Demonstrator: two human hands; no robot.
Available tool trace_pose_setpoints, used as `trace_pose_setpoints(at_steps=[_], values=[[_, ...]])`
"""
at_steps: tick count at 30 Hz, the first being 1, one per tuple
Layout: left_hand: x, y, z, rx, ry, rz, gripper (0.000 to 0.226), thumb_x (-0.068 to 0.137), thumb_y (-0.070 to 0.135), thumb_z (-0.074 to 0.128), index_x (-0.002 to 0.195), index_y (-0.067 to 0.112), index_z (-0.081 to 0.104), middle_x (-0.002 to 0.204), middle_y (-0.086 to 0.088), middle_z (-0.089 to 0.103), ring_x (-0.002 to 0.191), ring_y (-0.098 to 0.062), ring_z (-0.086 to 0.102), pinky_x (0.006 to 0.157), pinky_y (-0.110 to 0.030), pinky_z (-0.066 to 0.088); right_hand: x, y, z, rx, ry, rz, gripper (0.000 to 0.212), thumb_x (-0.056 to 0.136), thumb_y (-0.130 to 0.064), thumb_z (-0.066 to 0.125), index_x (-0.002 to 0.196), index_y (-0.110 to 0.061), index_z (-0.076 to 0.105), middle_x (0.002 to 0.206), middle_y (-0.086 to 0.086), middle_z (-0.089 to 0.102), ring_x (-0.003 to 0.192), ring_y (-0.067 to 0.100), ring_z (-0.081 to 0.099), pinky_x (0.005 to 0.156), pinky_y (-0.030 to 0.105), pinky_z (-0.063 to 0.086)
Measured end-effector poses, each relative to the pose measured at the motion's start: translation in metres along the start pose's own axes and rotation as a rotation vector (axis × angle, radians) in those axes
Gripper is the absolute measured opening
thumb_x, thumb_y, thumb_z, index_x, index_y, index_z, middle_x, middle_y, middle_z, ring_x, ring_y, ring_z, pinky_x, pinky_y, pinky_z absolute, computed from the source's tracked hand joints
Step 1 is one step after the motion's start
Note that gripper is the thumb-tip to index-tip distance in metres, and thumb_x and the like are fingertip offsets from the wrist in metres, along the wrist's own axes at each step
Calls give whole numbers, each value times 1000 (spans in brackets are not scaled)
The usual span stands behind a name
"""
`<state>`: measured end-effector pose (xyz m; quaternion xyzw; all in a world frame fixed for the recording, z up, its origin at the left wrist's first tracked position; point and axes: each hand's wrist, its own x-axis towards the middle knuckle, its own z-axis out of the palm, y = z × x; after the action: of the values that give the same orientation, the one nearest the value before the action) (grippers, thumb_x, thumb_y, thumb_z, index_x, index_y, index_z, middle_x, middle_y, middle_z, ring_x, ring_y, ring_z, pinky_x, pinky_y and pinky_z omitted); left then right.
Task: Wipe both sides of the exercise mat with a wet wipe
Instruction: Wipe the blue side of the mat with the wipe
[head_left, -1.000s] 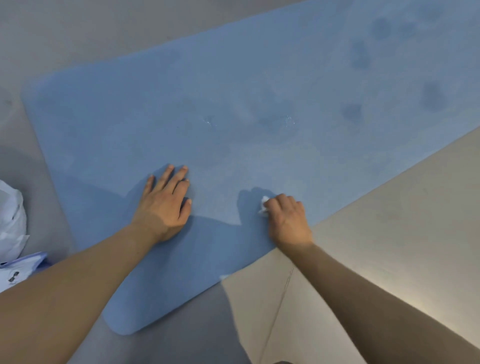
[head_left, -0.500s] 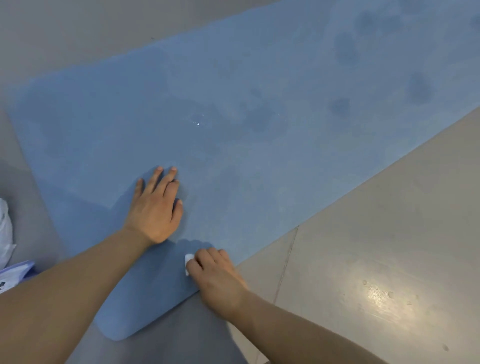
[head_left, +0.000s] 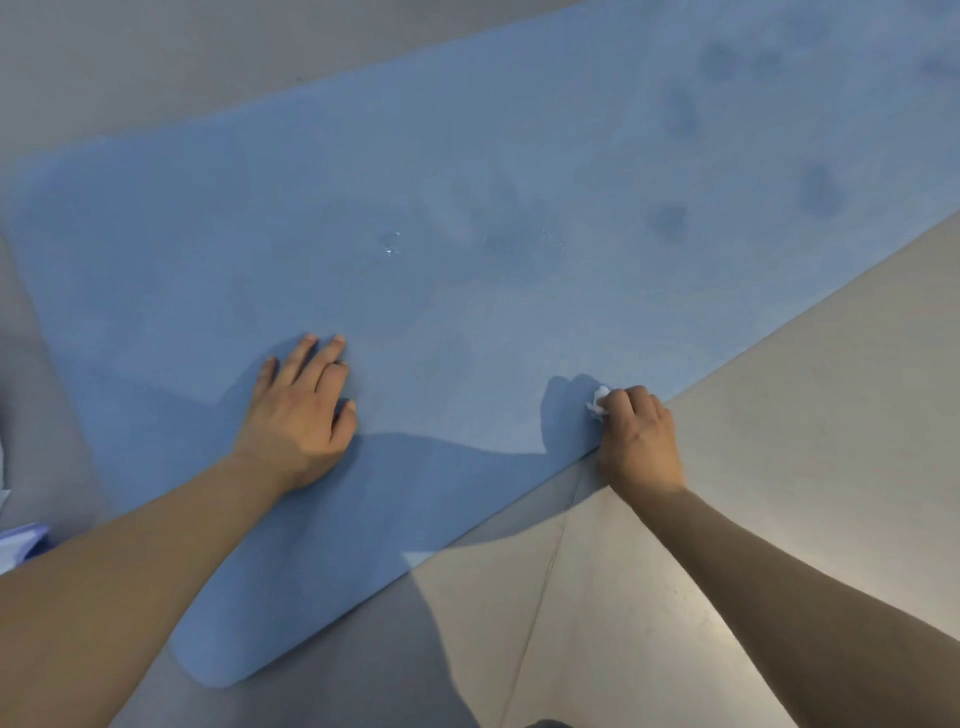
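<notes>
At mat edge (head_left: 519, 291): right hand (head_left: 641, 439) grips crumpled white wipe (head_left: 597, 402).

The wet wipe (head_left: 598, 402) is mostly hidden in the right hand (head_left: 640, 441); the mat (head_left: 467, 208) apparently runs off-frame.

Blue mat (head_left: 467, 208) lies flat on grey floor (head_left: 779, 415); its far stretch is bare. Left hand (head_left: 298, 415) pressed flat blocks the near middle. Right hand (head_left: 641, 441) with balled wipe (head_left: 597, 402) sits at the near edge. White item, possibly a bag (head_left: 18, 540), lies at far left.
</notes>
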<state>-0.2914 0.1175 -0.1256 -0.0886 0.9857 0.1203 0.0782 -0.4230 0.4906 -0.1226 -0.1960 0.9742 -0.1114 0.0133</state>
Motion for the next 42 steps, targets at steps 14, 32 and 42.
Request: trace_pose_setpoints(at_steps=[14, 32, 42], values=[[1, -15, 0, 34, -19, 51, 56, 92, 46, 36, 127, 9, 60, 156, -6, 41, 144, -32, 36, 108, -59, 37, -25, -174, 46, 198, -195, -739, 26, 79, -9, 70, 101, -8, 57, 85, 11, 51, 75, 30, 50, 64, 37, 39], [19, -41, -22, 94, -279, -273, 123, 62, 102, 28, 156, 37, -18, 163, 3, -30, 151, -29, -24, 120, -61, 1, 37, -213, 69, 328, -45, -431, 18, 82, -14, 48, 92, -12, 62, 82, 10, 57, 73, 33, 57, 62, 37, 47], [28, -53, -42, 73, -167, -226, 74, 85, 66, 49, 153, 46, 27, 164, 8, 18, 147, -25, 17, 112, -50, 30, 126, -142, 61, 155, 53, -443, 23, 70, -5, 62, 92, -13, 64, 81, 11, 58, 70, 33, 58, 62, 36, 44]])
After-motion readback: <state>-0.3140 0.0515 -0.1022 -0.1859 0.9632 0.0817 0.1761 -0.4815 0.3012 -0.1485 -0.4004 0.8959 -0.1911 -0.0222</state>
